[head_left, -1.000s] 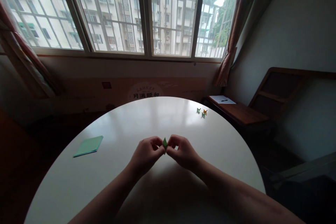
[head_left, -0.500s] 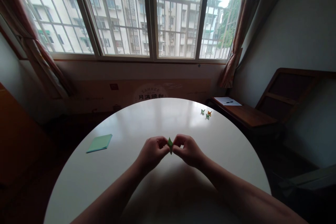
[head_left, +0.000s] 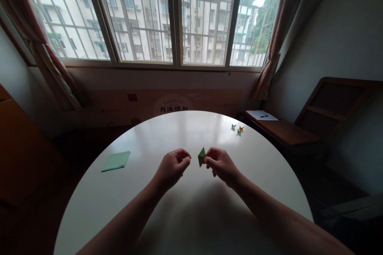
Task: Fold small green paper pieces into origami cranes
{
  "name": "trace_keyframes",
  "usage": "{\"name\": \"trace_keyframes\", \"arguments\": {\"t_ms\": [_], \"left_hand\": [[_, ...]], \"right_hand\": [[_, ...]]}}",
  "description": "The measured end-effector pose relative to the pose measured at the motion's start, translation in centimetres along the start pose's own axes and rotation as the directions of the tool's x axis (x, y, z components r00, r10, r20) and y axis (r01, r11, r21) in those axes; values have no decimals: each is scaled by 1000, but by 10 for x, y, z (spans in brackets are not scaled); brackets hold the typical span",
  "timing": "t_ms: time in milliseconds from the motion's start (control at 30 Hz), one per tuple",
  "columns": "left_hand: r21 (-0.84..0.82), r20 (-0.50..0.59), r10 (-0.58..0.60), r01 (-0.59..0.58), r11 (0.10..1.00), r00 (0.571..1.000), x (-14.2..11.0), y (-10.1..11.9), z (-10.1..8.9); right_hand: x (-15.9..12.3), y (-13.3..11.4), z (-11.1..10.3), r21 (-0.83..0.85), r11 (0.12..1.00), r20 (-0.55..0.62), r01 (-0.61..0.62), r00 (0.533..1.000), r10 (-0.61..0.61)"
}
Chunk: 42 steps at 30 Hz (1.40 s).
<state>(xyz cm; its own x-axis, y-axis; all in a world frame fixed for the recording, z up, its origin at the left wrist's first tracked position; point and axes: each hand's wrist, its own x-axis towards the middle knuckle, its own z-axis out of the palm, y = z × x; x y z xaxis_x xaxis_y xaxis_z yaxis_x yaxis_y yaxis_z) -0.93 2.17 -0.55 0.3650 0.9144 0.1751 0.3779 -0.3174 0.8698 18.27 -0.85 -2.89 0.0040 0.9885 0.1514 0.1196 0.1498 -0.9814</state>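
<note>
Between the thumb and fingers of my right hand a small green folded paper is pinched by its right edge. It is held above the table, with one point up and another down. My left hand hovers just left of the paper, apart from it. Its thumb and forefinger are drawn together with nothing visible in them. A stack of light green paper squares lies farther to the left.
The round white table fills the middle. Several small folded paper figures, green and an orange one, stand near its far right edge. Beyond that edge, a wooden chair holds a white sheet and a pen.
My left hand has let go of the green folded paper and drawn off to the left. My right hand has moved slightly right with the paper, turning its broader face into view.
</note>
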Motion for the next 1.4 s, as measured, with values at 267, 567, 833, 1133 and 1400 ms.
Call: {"name": "trace_keyframes", "arguments": {"t_ms": [267,567,833,1133,1400], "left_hand": [[54,60,65,-69,996,996,-10,7,13],[143,70,130,-138,980,989,-13,18,9],[138,69,121,-130,982,990,-11,17,5],[175,80,157,-169,970,984,-12,15,8],[72,90,102,-108,991,991,-9,12,6]], "right_hand": [[-7,-3,10,48,998,93,-31,995,26],[-7,-7,13,23,999,68,-35,997,33],[-5,-6,6,45,992,145,-114,984,107],[-5,-8,8,75,994,116,-77,991,68],[-7,-12,6,105,991,144,-84,987,68]]}}
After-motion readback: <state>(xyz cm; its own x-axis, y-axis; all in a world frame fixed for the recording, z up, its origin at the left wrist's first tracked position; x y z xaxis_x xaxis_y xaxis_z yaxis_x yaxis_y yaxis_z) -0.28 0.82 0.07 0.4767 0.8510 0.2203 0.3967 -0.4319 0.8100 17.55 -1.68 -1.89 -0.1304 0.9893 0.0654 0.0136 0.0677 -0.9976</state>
